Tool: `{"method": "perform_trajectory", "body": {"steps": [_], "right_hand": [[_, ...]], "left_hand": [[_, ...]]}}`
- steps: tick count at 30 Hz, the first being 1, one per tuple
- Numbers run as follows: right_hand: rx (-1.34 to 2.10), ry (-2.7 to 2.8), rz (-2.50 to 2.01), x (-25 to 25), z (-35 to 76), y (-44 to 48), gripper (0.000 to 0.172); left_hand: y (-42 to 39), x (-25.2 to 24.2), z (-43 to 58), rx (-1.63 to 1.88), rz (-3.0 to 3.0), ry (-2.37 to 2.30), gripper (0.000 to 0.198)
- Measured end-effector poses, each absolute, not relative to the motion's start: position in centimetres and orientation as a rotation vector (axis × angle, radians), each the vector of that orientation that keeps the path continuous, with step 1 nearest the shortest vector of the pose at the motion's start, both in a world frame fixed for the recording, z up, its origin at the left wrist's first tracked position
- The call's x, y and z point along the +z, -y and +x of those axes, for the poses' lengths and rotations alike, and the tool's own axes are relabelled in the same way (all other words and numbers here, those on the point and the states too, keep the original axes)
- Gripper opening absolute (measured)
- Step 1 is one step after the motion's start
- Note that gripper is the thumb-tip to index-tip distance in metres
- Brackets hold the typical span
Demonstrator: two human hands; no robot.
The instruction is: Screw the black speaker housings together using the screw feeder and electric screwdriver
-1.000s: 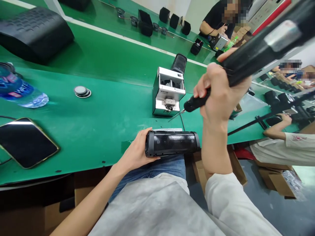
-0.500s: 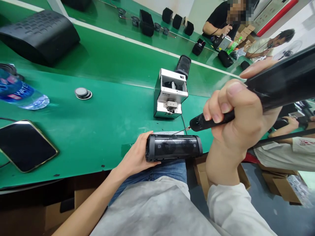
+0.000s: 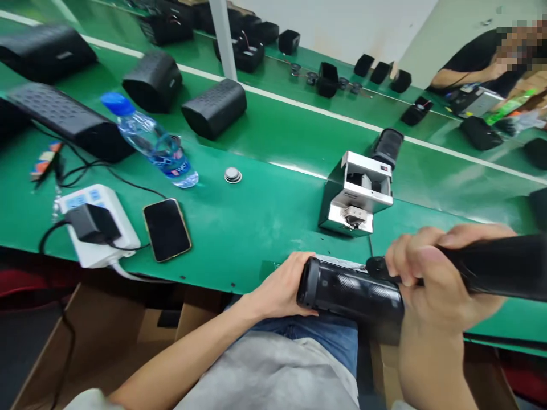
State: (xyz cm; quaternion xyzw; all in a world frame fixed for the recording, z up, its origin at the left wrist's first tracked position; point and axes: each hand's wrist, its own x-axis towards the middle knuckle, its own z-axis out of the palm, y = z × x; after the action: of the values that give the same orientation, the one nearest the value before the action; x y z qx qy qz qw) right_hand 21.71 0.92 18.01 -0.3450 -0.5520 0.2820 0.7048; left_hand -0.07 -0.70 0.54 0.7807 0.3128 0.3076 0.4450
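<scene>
My left hand (image 3: 284,287) is wrapped round the left end of a black cylindrical speaker (image 3: 352,293), which lies on its side at the table's front edge, above my lap. In my right hand (image 3: 444,290) is a black electric screwdriver (image 3: 504,265), its fingers closed round the grip. The driver's nose points left, at the far upper side of the speaker. Blur hides the bit's tip, so I cannot tell whether it touches. Behind the speaker stands a silver and black screw feeder (image 3: 363,199).
Leftward on the green table (image 3: 265,210) are small round discs (image 3: 233,174), a phone (image 3: 167,230), a water bottle (image 3: 149,142) and a white power strip (image 3: 100,228) with cables. Black speaker housings (image 3: 216,108) stand farther back. A co-worker (image 3: 470,65) sits at the far right.
My view has swung left, bringing the power strip and more housings into sight. My right hand has lowered the electric screwdriver closer to the speaker. The left hand keeps its hold.
</scene>
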Motion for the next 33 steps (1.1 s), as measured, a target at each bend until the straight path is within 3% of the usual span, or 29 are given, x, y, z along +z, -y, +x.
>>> {"method": "perform_trajectory", "body": {"steps": [12, 17, 25, 29, 33], "right_hand": [[0.636, 1.267, -0.745, 17.1, 21.8, -1.7, 0.024], [0.664, 1.256, -0.769, 19.2, 22.5, -1.5, 0.022], [0.15, 1.163, -0.742, 23.4, 22.9, -7.2, 0.041], [0.128, 1.213, -0.86, 21.5, 23.5, -10.4, 0.055], [0.188, 1.241, -0.878, 20.4, 24.2, -11.1, 0.056]], "left_hand": [[0.5, 0.4, -0.3, 0.759, 1.97, -0.782, 0.119], [0.6, 0.1, -0.3, 0.771, 2.04, -0.779, 0.121], [0.5, 0.2, -0.4, 0.73, 2.063, -0.805, 0.124], [0.5, 0.2, -0.4, 0.721, 2.065, -0.802, 0.125], [0.5, 0.2, -0.5, 0.734, 2.056, -0.801, 0.124]]}}
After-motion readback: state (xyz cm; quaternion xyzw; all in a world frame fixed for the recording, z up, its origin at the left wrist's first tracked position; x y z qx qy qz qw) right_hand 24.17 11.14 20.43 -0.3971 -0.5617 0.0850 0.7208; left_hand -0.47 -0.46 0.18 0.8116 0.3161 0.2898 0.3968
